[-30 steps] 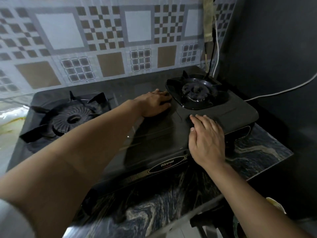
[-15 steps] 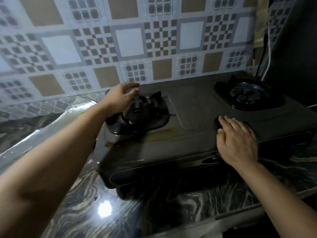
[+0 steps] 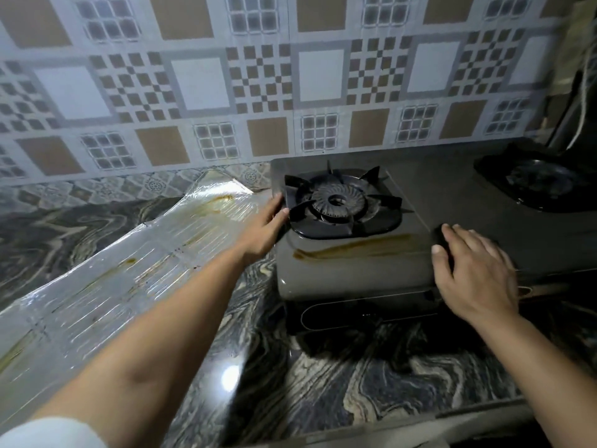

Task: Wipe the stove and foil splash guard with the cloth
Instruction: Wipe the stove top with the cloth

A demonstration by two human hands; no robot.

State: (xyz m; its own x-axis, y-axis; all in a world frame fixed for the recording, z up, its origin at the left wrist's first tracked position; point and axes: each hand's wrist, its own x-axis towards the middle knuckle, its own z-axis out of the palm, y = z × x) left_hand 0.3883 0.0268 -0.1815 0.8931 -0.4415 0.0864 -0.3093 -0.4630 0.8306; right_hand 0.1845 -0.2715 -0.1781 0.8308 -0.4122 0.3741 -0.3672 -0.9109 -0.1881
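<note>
The black two-burner stove [image 3: 420,195] stands on the marbled counter, with a brown grease streak [image 3: 355,248] in front of its left burner [image 3: 337,202]. The foil splash guard [image 3: 129,253] lies flat on the counter left of the stove, stained with brown drips. My left hand [image 3: 265,229] reaches across the foil, fingers apart, its tips touching the stove's left edge beside the burner grate. My right hand [image 3: 475,273] lies palm down on the stove's front middle, pressing what looks like a dark cloth [image 3: 438,236]; only its edge shows past my fingertips.
The right burner [image 3: 536,184] sits at the far right. A patterned tile wall [image 3: 290,76] rises directly behind stove and foil. Cables [image 3: 586,79] hang in the dark right corner. The marbled counter [image 3: 323,383] stretches in front, with a light glare on it.
My left hand travelled from the stove's middle, over the left burner, to the stove's left edge. The view swung left, bringing the foil into sight. My right hand stayed put.
</note>
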